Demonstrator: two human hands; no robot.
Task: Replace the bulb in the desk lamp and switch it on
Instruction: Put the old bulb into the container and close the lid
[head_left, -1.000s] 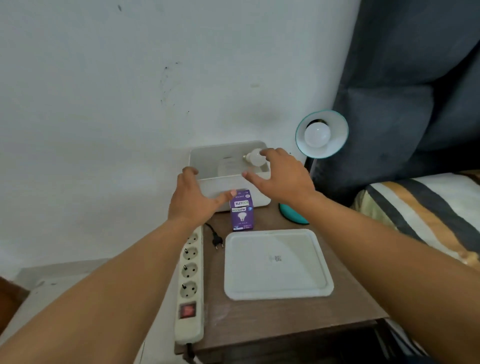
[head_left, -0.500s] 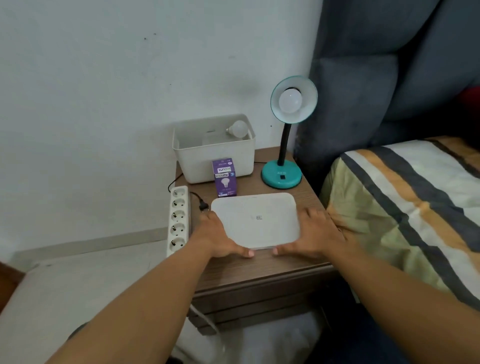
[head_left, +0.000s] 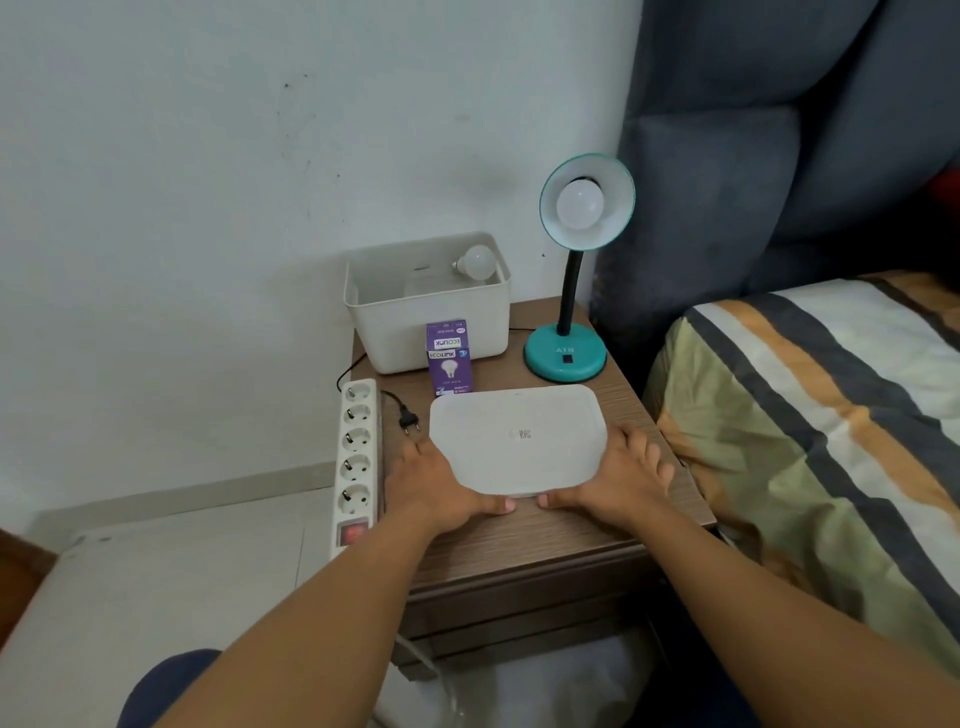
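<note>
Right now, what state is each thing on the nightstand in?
Desk lamp: off, bulb fitted.
Lamp plug: unplugged, lying on the nightstand.
Power strip: sockets empty.
Bin: open, loose bulb inside.
Bulb box: upright, closed.
Tray: empty, both hands at its near corners.

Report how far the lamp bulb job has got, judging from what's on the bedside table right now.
Done: a bulb sits in the teal lamp, and a loose bulb lies in the white bin; which one is old I cannot tell. In hand: left hand and right hand rest at the white tray. Left: the plug lies out of the power strip, and the lamp is unlit.
</note>
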